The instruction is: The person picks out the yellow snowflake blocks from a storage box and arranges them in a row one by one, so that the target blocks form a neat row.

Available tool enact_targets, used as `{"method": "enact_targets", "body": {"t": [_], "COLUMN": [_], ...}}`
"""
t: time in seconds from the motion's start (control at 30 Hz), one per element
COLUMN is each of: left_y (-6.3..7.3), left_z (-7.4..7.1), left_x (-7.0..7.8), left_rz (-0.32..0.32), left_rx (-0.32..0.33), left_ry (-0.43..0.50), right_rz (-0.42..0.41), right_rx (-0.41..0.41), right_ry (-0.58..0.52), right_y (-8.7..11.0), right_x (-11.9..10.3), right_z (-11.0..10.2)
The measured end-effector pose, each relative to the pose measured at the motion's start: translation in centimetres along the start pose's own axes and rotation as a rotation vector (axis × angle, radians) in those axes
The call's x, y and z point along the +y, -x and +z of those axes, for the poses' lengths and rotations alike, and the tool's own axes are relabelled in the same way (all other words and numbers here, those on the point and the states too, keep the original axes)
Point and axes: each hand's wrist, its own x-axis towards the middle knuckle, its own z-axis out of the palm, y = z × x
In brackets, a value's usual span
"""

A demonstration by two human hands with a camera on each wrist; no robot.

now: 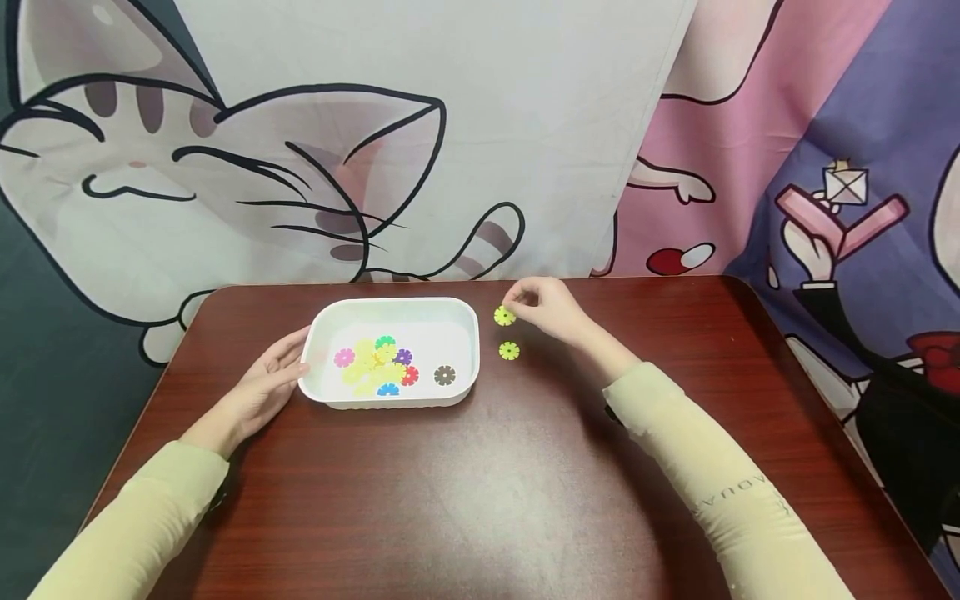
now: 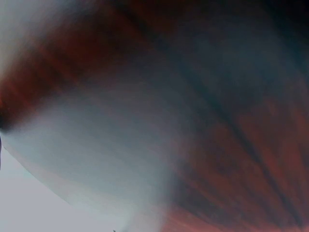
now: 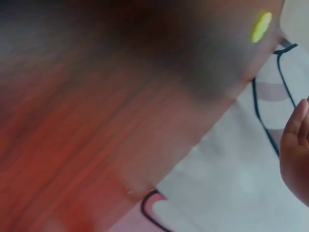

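My left hand (image 1: 261, 386) holds the left end of a white plastic tray (image 1: 390, 312), thumb at the rim and fingers along the outer wall. Inside the tray lie several flower-shaped plastic discs, mostly yellow, among them a pink disc (image 1: 344, 357), a red disc (image 1: 409, 376) and a dark grey disc (image 1: 445, 375). Past the tray's right end, my right hand (image 1: 551, 310) pinches a yellow-green notched disc (image 1: 503, 317) between thumb and forefinger. A second yellow-green disc (image 1: 509, 351) lies on the table just nearer to me.
The dark red-brown wooden table (image 1: 450, 517) has its far edge close behind the tray and right hand. Behind it hangs a cloth (image 1: 525, 125) printed with cartoon figures. The left wrist view is mostly blurred.
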Motion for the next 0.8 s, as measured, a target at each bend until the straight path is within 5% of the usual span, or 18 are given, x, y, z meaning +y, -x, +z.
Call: {"method": "enact_targets", "body": {"t": [0.53,0.8], "left_y": [0.0,0.0], "left_z": [0.0,-0.2], "left_x": [0.1,0.1], "left_rz": [-0.017,-0.014], "left_rx": [0.007,0.001], "left_ry": [-0.006,-0.016], "right_rz": [0.069,0.081], "right_rx": [-0.183,-0.201], "right_ry": [0.045,0.085], "right_y": [1.8,1.9], "right_x": [4.2,5.4], "right_z": [-0.5,-0.4]}}
